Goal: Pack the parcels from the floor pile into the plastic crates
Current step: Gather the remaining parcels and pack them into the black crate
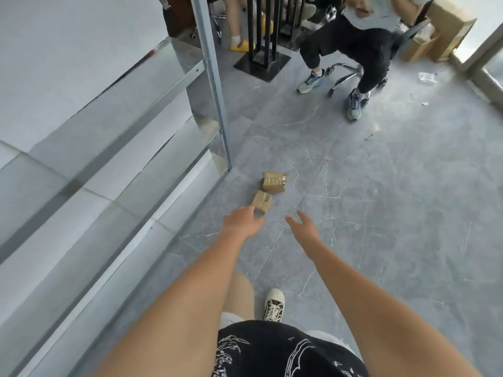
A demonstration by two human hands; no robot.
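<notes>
Head view: grey marble-veined floor point(381, 213).

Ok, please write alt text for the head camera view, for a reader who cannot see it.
Both bare hands, the left hand and the right hand, reach open toward two small cardboard parcels on the grey tiled floor, beside a metal shelf post. Beyond them a person sits on an office chair.
</notes>
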